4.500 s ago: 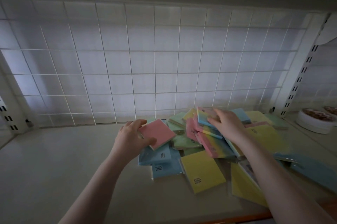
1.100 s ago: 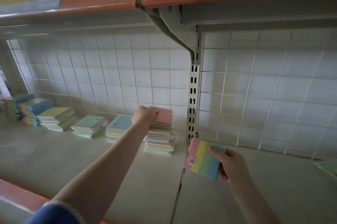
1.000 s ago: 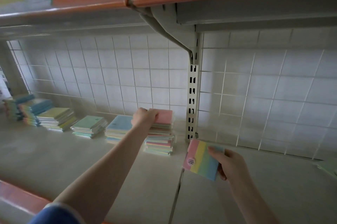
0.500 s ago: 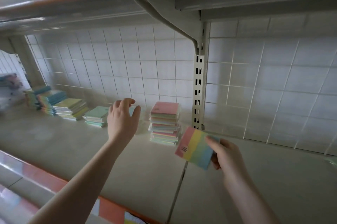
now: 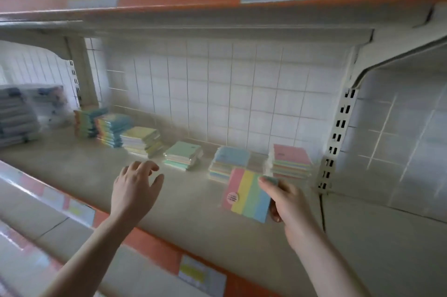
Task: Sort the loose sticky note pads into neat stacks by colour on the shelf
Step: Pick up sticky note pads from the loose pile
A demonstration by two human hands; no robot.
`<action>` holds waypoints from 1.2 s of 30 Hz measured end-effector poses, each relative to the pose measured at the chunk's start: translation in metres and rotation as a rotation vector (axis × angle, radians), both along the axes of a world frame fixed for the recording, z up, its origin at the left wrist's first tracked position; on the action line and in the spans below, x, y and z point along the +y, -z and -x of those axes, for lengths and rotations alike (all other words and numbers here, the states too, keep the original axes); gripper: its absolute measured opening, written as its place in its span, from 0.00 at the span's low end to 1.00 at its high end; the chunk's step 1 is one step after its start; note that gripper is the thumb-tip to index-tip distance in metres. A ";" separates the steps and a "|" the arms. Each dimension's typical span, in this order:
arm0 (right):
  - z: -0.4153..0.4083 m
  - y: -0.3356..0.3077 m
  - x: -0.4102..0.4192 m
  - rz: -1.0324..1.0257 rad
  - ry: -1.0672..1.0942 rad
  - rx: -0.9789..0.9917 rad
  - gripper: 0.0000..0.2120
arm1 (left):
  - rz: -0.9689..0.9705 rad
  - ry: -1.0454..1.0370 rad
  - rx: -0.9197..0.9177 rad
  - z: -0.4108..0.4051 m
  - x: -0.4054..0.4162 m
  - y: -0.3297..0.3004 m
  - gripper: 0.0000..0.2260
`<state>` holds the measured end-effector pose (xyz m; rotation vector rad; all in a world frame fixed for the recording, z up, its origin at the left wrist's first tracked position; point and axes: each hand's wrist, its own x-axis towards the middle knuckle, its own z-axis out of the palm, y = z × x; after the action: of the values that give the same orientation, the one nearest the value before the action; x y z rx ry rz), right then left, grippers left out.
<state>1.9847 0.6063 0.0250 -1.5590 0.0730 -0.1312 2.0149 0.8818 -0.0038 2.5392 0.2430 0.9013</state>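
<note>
Rainbow-striped sticky note pad [image 5: 249, 194], pinched at its right edge by right hand [image 5: 289, 202], held above shelf [image 5: 193, 202] in front of the pink-topped stack [image 5: 290, 161]. Likely light, stiffish, wrapper possibly slick; edge grip suits. Left hand [image 5: 135, 190] empty, fingers spread. Matching striped stacks [image 5: 106, 126] far left; open shelf between, upright post [image 5: 336, 137] close right.

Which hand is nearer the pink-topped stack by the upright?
Right. The right hand, holding the striped pad, is just in front of the pink-topped stack; the left hand hovers far to its left.
</note>
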 end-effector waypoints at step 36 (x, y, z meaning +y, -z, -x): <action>-0.253 -0.054 0.408 -0.098 -0.063 0.068 0.10 | -0.034 0.058 0.091 -0.127 0.369 0.010 0.09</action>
<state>2.2375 1.0142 0.0788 -1.4665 0.0826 -0.0246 2.1419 1.2511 -0.0133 2.6077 0.1820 0.7759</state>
